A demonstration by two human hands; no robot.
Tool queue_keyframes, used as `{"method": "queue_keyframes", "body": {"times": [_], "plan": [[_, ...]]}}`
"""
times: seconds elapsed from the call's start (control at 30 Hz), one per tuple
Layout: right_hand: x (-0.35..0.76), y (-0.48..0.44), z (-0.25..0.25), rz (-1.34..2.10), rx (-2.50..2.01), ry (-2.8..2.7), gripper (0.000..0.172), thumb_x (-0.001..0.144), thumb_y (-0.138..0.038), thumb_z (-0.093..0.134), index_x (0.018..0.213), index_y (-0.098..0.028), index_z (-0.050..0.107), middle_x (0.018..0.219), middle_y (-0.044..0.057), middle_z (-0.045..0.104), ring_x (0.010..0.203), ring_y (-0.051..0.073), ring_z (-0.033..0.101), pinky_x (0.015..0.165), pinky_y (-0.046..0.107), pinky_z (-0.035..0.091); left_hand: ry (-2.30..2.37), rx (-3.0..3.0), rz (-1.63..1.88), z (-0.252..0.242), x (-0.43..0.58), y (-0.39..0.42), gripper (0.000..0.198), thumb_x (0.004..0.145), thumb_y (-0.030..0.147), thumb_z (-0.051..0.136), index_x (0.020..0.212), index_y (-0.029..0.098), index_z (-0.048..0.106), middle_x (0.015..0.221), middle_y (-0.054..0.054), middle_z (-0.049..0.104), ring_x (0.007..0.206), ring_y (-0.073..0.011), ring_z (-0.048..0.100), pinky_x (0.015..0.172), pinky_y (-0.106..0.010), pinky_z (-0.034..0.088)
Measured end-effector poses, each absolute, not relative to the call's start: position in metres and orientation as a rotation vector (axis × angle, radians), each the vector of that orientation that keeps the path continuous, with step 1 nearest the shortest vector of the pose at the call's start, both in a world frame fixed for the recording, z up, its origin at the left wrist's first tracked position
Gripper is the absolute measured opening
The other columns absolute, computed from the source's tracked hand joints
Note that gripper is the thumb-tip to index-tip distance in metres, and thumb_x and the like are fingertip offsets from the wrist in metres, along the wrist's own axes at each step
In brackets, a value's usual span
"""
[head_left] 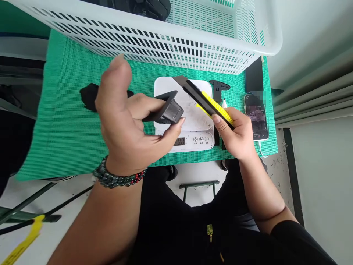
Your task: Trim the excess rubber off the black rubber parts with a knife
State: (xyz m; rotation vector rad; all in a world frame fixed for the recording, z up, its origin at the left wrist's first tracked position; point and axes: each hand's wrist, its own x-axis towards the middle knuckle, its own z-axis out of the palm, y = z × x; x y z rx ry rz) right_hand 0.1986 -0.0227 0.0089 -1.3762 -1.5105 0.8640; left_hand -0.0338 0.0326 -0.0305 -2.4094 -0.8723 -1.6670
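Observation:
My left hand (129, 125), with a bead bracelet (118, 178) at the wrist, grips a black molded part (171, 110) between thumb and fingers. Its hollow-looking block end points right. My right hand (234, 134) is closed round a yellow and black utility knife (211, 105), whose blade extends up and to the left, a short gap from the black part. Beneath both, a white digital scale (182, 138) lies on the green mesh mat (68, 147). Part of its display is hidden by my left hand.
A white plastic basket (154, 40) holding black parts (149, 9) spans the back. Right of the scale lie a black caliper (219, 88), a white marker (224, 104) and a phone (256, 121) with a cable. A black piece (88, 96) lies left, partly behind my left hand.

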Motion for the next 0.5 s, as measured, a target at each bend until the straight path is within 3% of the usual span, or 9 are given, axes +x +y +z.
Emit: {"method": "queue_keyframes", "body": {"times": [0.07, 0.13, 0.27, 0.37, 0.43, 0.5], "plan": [[0.198, -0.025, 0.01, 0.918, -1.306, -1.517, 0.046, 0.098, -0.061, 0.066, 0.076, -0.023, 0.055, 0.062, -0.005, 0.048, 0.057, 0.011, 0.039, 0.052, 0.029, 0.03, -0.897, -2.362, -1.678, -0.033, -0.035, 0.034, 0.101, 0.08, 0.053, 0.065, 0.166, 0.022, 0.023, 0.16, -0.013, 0.038, 0.165, -0.0405, 0.028, 0.093, -0.043, 0.07], [0.197, -0.027, 0.011, 0.946, -1.235, -1.557, 0.043, 0.098, -0.06, 0.066, 0.079, -0.022, 0.06, 0.065, -0.004, 0.051, 0.057, 0.011, 0.041, 0.053, 0.029, 0.032, -1.019, -2.33, -1.668, -0.037, -0.036, 0.035, 0.098, 0.081, 0.052, 0.063, 0.165, 0.021, 0.023, 0.161, -0.014, 0.033, 0.166, -0.039, 0.025, 0.098, -0.041, 0.068], [0.197, -0.029, 0.012, 0.958, -1.196, -1.651, 0.039, 0.098, -0.058, 0.066, 0.083, -0.022, 0.064, 0.071, -0.002, 0.056, 0.063, 0.012, 0.046, 0.057, 0.029, 0.037, -1.219, -2.303, -1.674, -0.045, -0.038, 0.036, 0.107, 0.069, 0.056, 0.07, 0.16, 0.022, 0.025, 0.161, -0.014, 0.032, 0.166, -0.0438, 0.02, 0.112, -0.053, 0.059], [0.197, -0.028, 0.011, 0.965, -1.199, -1.675, 0.037, 0.098, -0.055, 0.067, 0.083, -0.022, 0.064, 0.071, -0.002, 0.055, 0.063, 0.012, 0.047, 0.057, 0.028, 0.037, -1.152, -2.317, -1.742, -0.047, -0.037, 0.035, 0.111, 0.062, 0.054, 0.069, 0.16, 0.023, 0.026, 0.159, -0.014, 0.032, 0.166, -0.0469, 0.018, 0.095, -0.048, 0.068], [0.198, -0.028, 0.011, 0.965, -1.188, -1.677, 0.035, 0.099, -0.052, 0.067, 0.082, -0.022, 0.063, 0.071, -0.002, 0.055, 0.064, 0.012, 0.047, 0.058, 0.028, 0.037, -1.148, -2.347, -1.745, -0.045, -0.036, 0.033, 0.108, 0.063, 0.043, 0.065, 0.162, 0.023, 0.025, 0.161, -0.012, 0.031, 0.166, -0.0441, 0.02, 0.078, -0.038, 0.071], [0.198, -0.028, 0.011, 0.967, -1.18, -1.682, 0.034, 0.099, -0.05, 0.068, 0.081, -0.022, 0.061, 0.071, -0.002, 0.055, 0.064, 0.012, 0.048, 0.058, 0.028, 0.037, -1.133, -2.374, -1.731, -0.043, -0.036, 0.031, 0.108, 0.064, 0.033, 0.063, 0.164, 0.024, 0.025, 0.164, -0.011, 0.032, 0.165, -0.0401, 0.025, 0.072, -0.033, 0.07]]}}
